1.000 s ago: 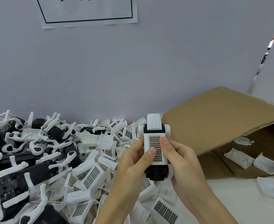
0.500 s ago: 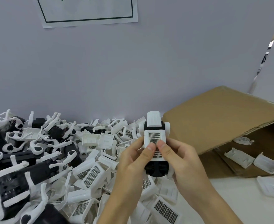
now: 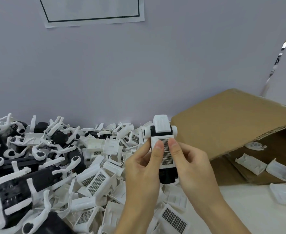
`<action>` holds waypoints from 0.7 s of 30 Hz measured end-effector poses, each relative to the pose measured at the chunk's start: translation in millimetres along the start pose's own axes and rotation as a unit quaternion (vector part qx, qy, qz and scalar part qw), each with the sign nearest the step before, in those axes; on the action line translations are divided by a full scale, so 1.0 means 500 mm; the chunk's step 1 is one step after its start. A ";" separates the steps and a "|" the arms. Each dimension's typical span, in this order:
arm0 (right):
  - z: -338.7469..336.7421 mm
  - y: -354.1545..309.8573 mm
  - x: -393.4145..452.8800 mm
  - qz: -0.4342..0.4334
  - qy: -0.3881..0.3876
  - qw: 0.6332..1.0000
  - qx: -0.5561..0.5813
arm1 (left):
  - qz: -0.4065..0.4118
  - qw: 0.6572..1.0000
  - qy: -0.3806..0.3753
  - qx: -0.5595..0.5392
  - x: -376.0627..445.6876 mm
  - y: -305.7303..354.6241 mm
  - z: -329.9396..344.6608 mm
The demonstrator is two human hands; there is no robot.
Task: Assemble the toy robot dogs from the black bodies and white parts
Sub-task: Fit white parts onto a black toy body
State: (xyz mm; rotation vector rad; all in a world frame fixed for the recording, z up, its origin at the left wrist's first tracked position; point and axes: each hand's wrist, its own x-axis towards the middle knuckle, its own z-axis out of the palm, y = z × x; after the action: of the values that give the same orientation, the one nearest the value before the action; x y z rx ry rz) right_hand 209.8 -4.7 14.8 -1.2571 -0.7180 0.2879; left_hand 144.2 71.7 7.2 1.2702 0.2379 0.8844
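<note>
I hold a toy robot dog body upright above the pile: black core, white head piece on top, white grid-patterned cover on its front. My left hand grips its left side, thumb pressing the upper part of the cover. My right hand grips the right side, thumb beside the other on the grid. The body's black lower end shows between my palms. A heap of loose white grid covers lies below and left. Black bodies with white legs are piled at far left.
An open cardboard box lies on its side at right, with a few white shell parts inside and in front of it. A grey wall with a paper notice rises right behind the pile. White tabletop shows at lower right.
Both thumbs have slid up the grid cover toward its top edge and come close together. The body stays held in nearly the same place.
</note>
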 end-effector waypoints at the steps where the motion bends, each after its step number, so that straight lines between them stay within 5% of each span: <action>1: 0.005 0.000 -0.001 -0.012 0.015 0.999 -0.026 | 0.000 1.000 0.007 -0.003 0.001 0.000 0.000; 4: 0.019 0.006 -0.008 -0.045 0.065 0.988 -0.135 | -0.026 0.998 0.054 -0.037 0.007 0.004 -0.002; 7: 0.029 0.017 -0.019 -0.070 0.023 0.964 -0.254 | -0.114 0.981 0.082 -0.137 0.013 0.012 -0.007; 11: 0.029 0.029 -0.018 -0.092 0.026 0.955 -0.279 | -0.117 0.976 0.031 -0.182 0.016 0.020 -0.016; 17: -0.010 0.019 -0.001 -0.105 0.099 0.956 -0.254 | -0.035 0.988 0.130 -0.079 0.021 0.015 -0.033; 21: -0.031 0.009 0.006 -0.076 0.061 0.978 -0.187 | 0.040 0.966 0.253 0.017 0.028 0.028 -0.067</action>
State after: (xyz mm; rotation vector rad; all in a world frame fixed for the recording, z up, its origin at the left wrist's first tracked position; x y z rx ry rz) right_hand 222.9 -13.3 9.6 -1.5511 -0.7803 -0.0534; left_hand 126.8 105.7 13.4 1.0709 0.6107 1.2735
